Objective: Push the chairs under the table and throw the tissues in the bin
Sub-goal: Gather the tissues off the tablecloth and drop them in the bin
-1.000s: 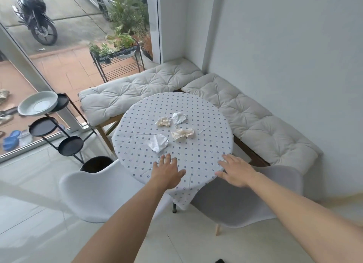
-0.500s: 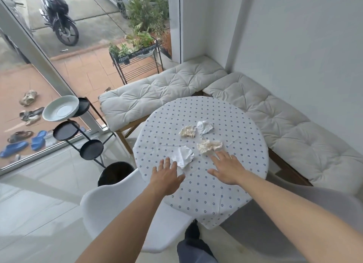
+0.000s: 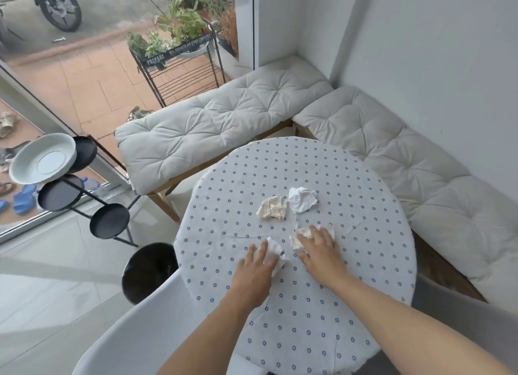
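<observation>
Several crumpled tissues lie on the round table (image 3: pixel 280 164) with its dotted cloth. My left hand (image 3: pixel 256 266) rests flat, fingers apart, on a white tissue (image 3: pixel 276 252). Over a beige tissue (image 3: pixel 295 241) lies my right hand (image 3: pixel 319 252), fingers also spread. Farther back lie another beige tissue (image 3: pixel 273 210) and a white tissue (image 3: pixel 302 199), both untouched. The white chair (image 3: pixel 140 332) sits at the table's near left edge, the grey chair (image 3: pixel 448 304) at its right. A black bin (image 3: pixel 150 271) stands on the floor left of the table.
Cushioned benches (image 3: pixel 224 122) run along the window and the right wall behind the table. A black tiered stand (image 3: pixel 109 220) with a white bowl (image 3: pixel 42 159) stands left of the bin, by the glass.
Both hands have moved forward from the table's near edge onto the two nearest tissues. The view has come closer to the table and tilted down.
</observation>
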Tool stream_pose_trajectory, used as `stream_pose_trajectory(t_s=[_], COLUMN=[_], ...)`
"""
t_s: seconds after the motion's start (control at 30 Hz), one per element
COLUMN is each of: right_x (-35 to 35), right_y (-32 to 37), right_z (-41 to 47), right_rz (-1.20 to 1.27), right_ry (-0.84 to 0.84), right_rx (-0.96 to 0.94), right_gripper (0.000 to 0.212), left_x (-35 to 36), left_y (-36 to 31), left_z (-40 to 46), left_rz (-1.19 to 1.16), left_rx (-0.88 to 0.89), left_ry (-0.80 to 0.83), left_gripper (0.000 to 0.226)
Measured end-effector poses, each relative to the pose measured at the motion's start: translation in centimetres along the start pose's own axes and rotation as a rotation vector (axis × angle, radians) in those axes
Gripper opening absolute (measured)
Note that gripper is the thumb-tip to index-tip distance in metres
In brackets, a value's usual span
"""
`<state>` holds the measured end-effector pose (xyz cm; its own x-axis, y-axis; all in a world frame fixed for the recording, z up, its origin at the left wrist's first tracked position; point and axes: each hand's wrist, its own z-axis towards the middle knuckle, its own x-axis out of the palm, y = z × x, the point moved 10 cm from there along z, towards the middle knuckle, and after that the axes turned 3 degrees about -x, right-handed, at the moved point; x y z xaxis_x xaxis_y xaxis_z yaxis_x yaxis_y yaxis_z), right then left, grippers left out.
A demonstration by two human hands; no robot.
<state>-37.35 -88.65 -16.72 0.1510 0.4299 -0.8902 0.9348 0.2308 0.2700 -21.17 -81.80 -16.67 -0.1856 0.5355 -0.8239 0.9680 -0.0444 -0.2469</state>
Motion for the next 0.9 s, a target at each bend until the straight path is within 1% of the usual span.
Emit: stream_pose_trajectory(t_s=[0.07, 0.13, 0.17, 0.23, 0.3, 0.43, 0.6, 0.7, 0.8, 0.87, 0.9], right_x=[-0.8, -1.9, -2.5, -4.2, -6.2, -9.2, -9.7, -8.9, -6.9, -6.2, -6.2], right_y=[0.1, -0.1, -0.2, -0.2, 0.0, 0.6, 0.9, 0.8, 0.3, -0.1, -0.1], right_z=[-0.1, 0.0, 0.1, 0.9, 2.2, 5.8, 10.0, 11.5, 12.3, 12.3, 12.2], right_rz=[0.028, 0.059, 0.077, 0.107, 0.112, 0.105, 0.094, 0.056, -0.042, -0.018, -0.006], right_ry=[-0.119, -0.187, -0.213, -0.273, -0.331, -0.400, -0.417, -0.384, -0.270, -0.232, -0.238], right_rx=[-0.060, -0.083, -0.079, -0.077, -0.085, -0.096, -0.085, -0.070, -0.033, -0.004, 0.004], right_gripper=[0.033, 0.023, 0.022, 0.025, 0.027, 0.022, 0.021, 0.021, 0.024, 0.030, 0.032], left_x=[-0.4, -1.0, -1.5, -3.5, -6.3, -10.9, -12.4, -11.2, -9.5, -9.2, -9.2], left_y=[0.4, 1.0, 1.2, 1.7, 2.0, 1.7, 0.3, -0.7, -0.7, -0.5, -0.4], left_z=[0.6, 1.2, 1.7, 3.0, 4.5, 7.3, 10.8, 12.5, 13.1, 12.8, 12.5], left_rz=[0.029, 0.066, 0.074, 0.061, 0.050, 0.048, 0.117, 0.183, 0.217, 0.192, 0.187], left_rx=[0.054, 0.082, 0.106, 0.150, 0.188, 0.259, 0.335, 0.358, 0.353, 0.347, 0.353], left_ry=[-0.066, -0.120, -0.133, -0.173, -0.235, -0.317, -0.337, -0.294, -0.228, -0.234, -0.247], left_gripper=[0.055, 0.034, 0.025, 0.018, 0.018, 0.017, 0.017, 0.024, 0.036, 0.035, 0.031])
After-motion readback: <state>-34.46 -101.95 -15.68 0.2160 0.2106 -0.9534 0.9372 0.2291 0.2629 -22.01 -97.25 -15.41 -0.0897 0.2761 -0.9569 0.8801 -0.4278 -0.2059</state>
